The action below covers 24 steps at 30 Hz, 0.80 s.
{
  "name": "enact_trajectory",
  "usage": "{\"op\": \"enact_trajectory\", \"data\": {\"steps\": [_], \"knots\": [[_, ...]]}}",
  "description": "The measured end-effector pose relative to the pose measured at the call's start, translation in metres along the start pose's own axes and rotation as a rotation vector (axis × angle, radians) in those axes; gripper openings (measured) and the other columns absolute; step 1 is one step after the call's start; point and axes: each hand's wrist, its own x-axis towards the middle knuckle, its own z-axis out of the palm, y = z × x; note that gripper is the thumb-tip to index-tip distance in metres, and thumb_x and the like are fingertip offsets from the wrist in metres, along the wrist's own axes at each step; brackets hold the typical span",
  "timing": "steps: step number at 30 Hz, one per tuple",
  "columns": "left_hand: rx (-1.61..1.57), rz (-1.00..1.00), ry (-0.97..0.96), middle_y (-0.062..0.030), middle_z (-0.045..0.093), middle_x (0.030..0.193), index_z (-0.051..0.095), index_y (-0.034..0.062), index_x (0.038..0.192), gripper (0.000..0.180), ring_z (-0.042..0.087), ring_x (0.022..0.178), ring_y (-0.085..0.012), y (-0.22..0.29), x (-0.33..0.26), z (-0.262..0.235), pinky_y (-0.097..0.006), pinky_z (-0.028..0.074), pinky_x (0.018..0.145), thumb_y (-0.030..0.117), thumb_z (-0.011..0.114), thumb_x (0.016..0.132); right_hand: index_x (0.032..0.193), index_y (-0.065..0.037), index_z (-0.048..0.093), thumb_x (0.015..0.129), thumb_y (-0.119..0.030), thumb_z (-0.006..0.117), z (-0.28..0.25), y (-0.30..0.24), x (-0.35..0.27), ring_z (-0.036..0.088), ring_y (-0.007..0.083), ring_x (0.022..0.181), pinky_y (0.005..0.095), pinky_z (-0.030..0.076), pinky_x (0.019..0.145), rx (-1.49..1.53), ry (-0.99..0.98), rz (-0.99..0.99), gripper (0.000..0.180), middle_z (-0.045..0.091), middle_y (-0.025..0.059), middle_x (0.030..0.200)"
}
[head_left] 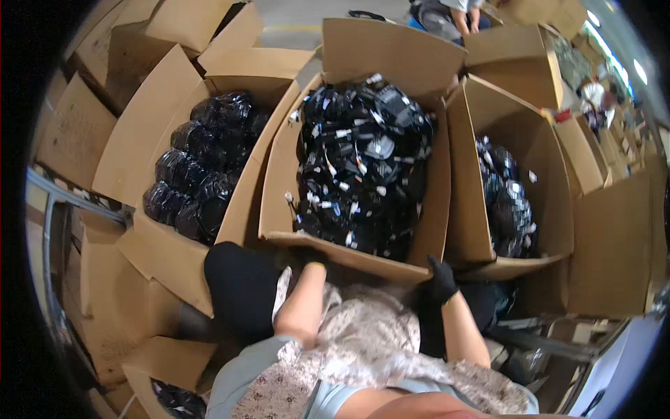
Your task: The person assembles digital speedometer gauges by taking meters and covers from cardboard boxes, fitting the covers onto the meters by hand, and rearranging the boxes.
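An open cardboard box point(391, 45) stands right in front of me, heaped with black plastic parts point(380, 150) that have short leads with small white connectors. At its near right corner, my right hand point(442, 281) in a dark glove grips the cardboard, the thumb up along the edge. My left hand point(307, 258), also gloved, is at the near side of the same box, left of its middle. The fingers of that hand are hidden in the dark under the edge.
To the left, another open box point(153, 115) holds black wrapped bundles point(202, 167). A third box point(551, 181) on the right contains more dark parts point(508, 202). Metal frames point(49, 188) flank me, with a smaller carton point(171, 359) low at left. A person point(464, 14) works beyond the boxes.
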Motion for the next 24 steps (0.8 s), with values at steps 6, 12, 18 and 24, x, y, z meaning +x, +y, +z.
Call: {"op": "enact_trajectory", "data": {"steps": [6, 12, 18, 24], "knots": [[-0.304, -0.072, 0.169, -0.0149, 0.033, 0.149, 0.031, 0.0094, 0.147, 0.056, 0.038, 0.134, -0.0278, -0.039, 0.048, -0.008, -0.043, 0.033, 0.109, 0.038, 0.033, 0.099, 0.128, -0.009, 0.048, 0.090, -0.019, 0.058, 0.052, -0.020, -0.006, 0.059, 0.0250, 0.104, 0.0394, 0.050, 0.086, 0.510, 0.182, 0.124, 0.041, 0.058, 0.0082, 0.116], [-0.591, -0.221, 0.281, -0.0140, 0.038, 0.147, 0.034, 0.0081, 0.146, 0.060, 0.040, 0.133, -0.0283, -0.061, 0.185, -0.012, -0.042, 0.034, 0.109, 0.046, 0.026, 0.099, 0.134, -0.005, 0.043, 0.089, -0.014, 0.056, 0.110, -0.057, 0.067, 0.056, 0.0250, 0.105, 0.0400, 0.045, 0.091, 0.450, 0.332, 0.104, 0.048, 0.056, 0.0112, 0.119], [-0.859, -0.368, 0.393, -0.0131, 0.042, 0.145, 0.036, 0.0069, 0.145, 0.067, 0.041, 0.132, -0.0289, -0.109, 0.240, -0.053, -0.041, 0.035, 0.110, 0.054, 0.019, 0.099, 0.123, -0.006, 0.053, 0.088, -0.015, 0.055, 0.133, -0.089, 0.145, 0.059, 0.0216, 0.099, 0.0376, 0.049, 0.085, 0.358, 0.401, 0.175, 0.037, 0.060, 0.0084, 0.107], [-0.698, -0.461, 0.485, -0.0158, 0.041, 0.145, 0.036, 0.0035, 0.143, 0.069, 0.039, 0.133, -0.0300, -0.105, 0.288, -0.051, -0.040, 0.033, 0.111, 0.055, 0.023, 0.099, 0.110, -0.004, 0.057, 0.085, -0.015, 0.060, 0.130, -0.065, 0.230, 0.061, 0.0212, 0.090, 0.0359, 0.050, 0.080, 0.058, 0.355, 0.096, 0.027, 0.062, 0.0078, 0.098]]}}
